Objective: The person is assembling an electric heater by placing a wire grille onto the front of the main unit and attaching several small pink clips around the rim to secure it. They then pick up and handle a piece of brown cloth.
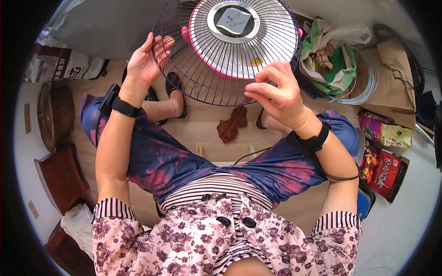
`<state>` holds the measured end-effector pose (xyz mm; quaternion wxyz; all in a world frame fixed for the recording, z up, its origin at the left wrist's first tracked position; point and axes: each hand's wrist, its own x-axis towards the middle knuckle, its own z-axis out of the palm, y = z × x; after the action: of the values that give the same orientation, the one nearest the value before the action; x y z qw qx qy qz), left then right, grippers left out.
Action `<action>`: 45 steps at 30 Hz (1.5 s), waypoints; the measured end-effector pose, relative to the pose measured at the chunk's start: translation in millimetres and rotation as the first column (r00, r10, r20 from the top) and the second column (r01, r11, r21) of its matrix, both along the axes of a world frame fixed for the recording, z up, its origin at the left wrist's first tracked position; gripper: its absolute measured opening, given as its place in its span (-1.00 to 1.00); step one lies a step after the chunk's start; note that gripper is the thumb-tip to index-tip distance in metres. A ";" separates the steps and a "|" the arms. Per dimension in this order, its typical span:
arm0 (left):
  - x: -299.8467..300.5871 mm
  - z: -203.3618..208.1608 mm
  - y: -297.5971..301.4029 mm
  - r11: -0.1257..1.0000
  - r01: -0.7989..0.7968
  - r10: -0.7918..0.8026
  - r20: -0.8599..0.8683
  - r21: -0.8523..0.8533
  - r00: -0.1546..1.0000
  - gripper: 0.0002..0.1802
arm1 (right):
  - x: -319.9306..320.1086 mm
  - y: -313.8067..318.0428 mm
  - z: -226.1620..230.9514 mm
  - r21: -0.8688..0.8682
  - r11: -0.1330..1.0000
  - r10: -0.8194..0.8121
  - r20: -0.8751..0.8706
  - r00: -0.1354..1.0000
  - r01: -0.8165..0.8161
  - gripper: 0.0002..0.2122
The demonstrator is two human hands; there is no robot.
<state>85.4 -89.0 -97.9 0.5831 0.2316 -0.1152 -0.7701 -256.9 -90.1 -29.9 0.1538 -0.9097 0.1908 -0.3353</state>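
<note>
A round guard of thin dark wires stands tilted in front of me. Behind its wires shows a silver, ribbed dish with a pink rim, like a dish heater's. A round badge with a grey plate marks the guard's middle. My left hand holds the guard's left edge, its fingers curled loosely about the wires. At the lower right edge, my right hand is closed, thumb and forefinger pinched at the wires. Some of its fingertips are hidden. On the floor below lies a crumpled reddish-brown cloth.
Right of the guard stands a green and white bag of odds and ends, beside coiled wire and a cardboard box. Coloured packages lie nearer on that side. To my left are a round wooden tub and a reddish-brown wooden piece.
</note>
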 end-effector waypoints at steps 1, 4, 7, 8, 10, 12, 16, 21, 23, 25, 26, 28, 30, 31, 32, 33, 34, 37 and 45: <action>1.8 -0.4 0.3 1.000 0.000 0.000 0.015 -0.002 1.000 -0.59 | 2.1 0.8 -1.4 0.000 1.000 -0.007 -0.002 1.000 0.007 -0.82; 3.9 -0.6 1.2 1.000 0.014 -0.014 0.011 -0.007 1.000 -0.60 | 5.8 2.2 0.3 0.004 1.000 -0.015 -0.016 1.000 0.015 -0.85; 4.0 -1.2 1.5 1.000 0.012 -0.012 0.000 -0.010 1.000 -0.60 | 6.6 1.3 0.2 -0.017 1.000 -0.008 -0.023 1.000 0.007 -0.85; 4.6 -1.0 1.3 1.000 -0.008 0.009 0.009 -0.006 1.000 -0.60 | 7.5 1.7 -0.1 -0.014 1.000 -0.013 -0.025 1.000 0.013 -0.85; 6.3 -0.4 1.1 1.000 0.018 -0.018 0.009 -0.012 1.000 -0.60 | 8.1 1.6 -0.9 -0.011 1.000 -0.018 -0.027 0.999 0.018 -0.85; 6.8 -1.5 0.9 0.999 0.049 -0.049 0.008 -0.017 0.999 -0.60 | 6.9 1.2 -1.9 0.029 0.999 -0.018 -0.003 1.000 0.018 -0.86; 7.5 -3.6 0.1 0.999 0.026 -0.026 -0.001 -0.033 1.000 -0.60 | 1.5 -3.7 -0.1 0.102 0.991 -0.095 0.062 0.994 0.088 -0.87; 14.3 -8.2 1.4 0.999 0.014 -0.014 -0.006 -0.036 1.000 -0.58 | -13.1 -13.0 6.9 0.331 0.911 -0.355 0.323 0.877 0.247 -0.93; 15.9 -10.7 -0.4 0.998 0.010 -0.015 -0.089 -0.057 0.996 -0.57 | -19.9 -13.5 7.7 0.371 0.889 -0.403 0.359 0.842 0.267 -0.91; 15.8 -10.0 -0.3 0.999 0.000 -0.004 -0.079 -0.046 0.997 -0.57 | -29.2 -13.2 5.6 0.422 0.884 -0.352 0.322 0.879 0.200 -0.88; 15.0 -8.9 -0.5 0.999 -0.017 0.015 -0.069 -0.031 0.997 -0.56 | -30.4 -11.0 5.1 0.414 0.886 -0.360 0.325 0.874 0.211 -0.88; 15.2 -8.0 -0.4 0.998 0.021 -0.026 -0.071 -0.063 0.997 -0.56 | -28.3 -3.3 5.6 0.297 0.929 -0.296 0.235 0.926 0.221 -0.89; 16.5 -7.8 2.2 0.998 -0.050 0.049 -0.050 -0.031 0.998 -0.57 | -24.1 0.2 6.2 0.167 0.986 -0.053 0.182 0.982 0.023 -0.86; 17.1 -7.6 0.9 0.998 -0.055 0.054 -0.039 -0.030 0.998 -0.58 | -23.9 2.5 3.8 0.105 0.994 0.022 0.120 0.992 -0.035 -0.84; 18.3 -9.4 -0.4 0.998 -0.047 0.045 -0.038 -0.035 0.998 -0.58 | -23.1 6.3 0.4 0.049 0.994 0.094 0.052 0.994 -0.096 -0.82; 20.0 -12.0 -2.0 0.998 -0.027 0.024 -0.056 -0.065 0.998 -0.59 | -18.9 9.8 -1.7 0.039 0.991 0.122 0.057 0.991 -0.124 -0.79; 21.5 -14.2 -3.6 0.995 -0.008 0.001 -0.074 -0.096 0.997 -0.59 | -16.0 11.0 -3.9 0.043 0.983 0.176 0.076 0.982 -0.179 -0.83; 21.5 -14.5 -4.7 0.994 0.015 -0.023 -0.082 -0.108 0.996 -0.59 | -13.4 13.9 -6.2 0.062 0.980 0.189 0.014 0.982 -0.189 -0.86; 19.4 -12.5 2.1 0.999 -0.019 0.018 -0.007 -0.030 1.000 -0.57 | -24.8 2.5 8.1 -0.031 0.980 -0.190 0.180 0.965 0.198 -0.79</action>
<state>104.8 -86.9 -110.4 0.5939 0.2215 -0.1226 -0.7636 -281.6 -87.6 -21.9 0.1141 -0.8569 0.2563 -0.4325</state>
